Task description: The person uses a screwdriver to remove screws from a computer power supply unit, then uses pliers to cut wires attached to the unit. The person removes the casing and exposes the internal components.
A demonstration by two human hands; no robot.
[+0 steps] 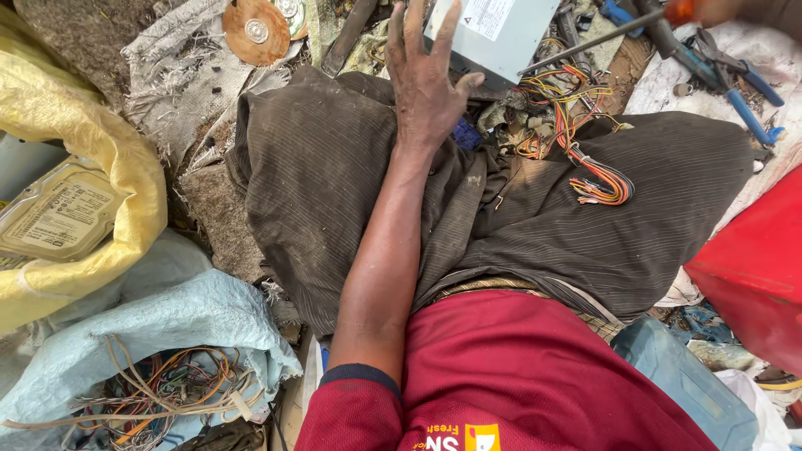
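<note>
While seated low among scrap, with legs in dark striped trousers (535, 225) spread across the middle of the view: 1 left hand (424, 79), fingers spread wide, palm down, resting against the near edge of 1 grey metal power-supply box (501, 33) that lies tilted at the top of the picture, between the knees. 1 right hand (710, 10), only partly in frame at the top right corner, closed round the orange handle of 1 long screwdriver (585, 42), shaft slanting down to the box's right side. 1 bundle of orange, yellow and red wires (585, 159) trailing from the box onto the right thigh.

Nearby: 1 pair of blue-handled pliers (735, 83) on white cloth at right; 2 shiny round discs (259, 29) at top left; 1 hard drive (58, 213) lying inside 1 yellow sack (100, 142) at left; 1 pale blue sack (184, 309) below it, holding a tangle of loose wires (159, 388); 1 red container (752, 267) at the right edge.

Bare dirt ground (75, 33), littered with torn woven sacking and small scrap. Outdoors by the look; no walls in view.
</note>
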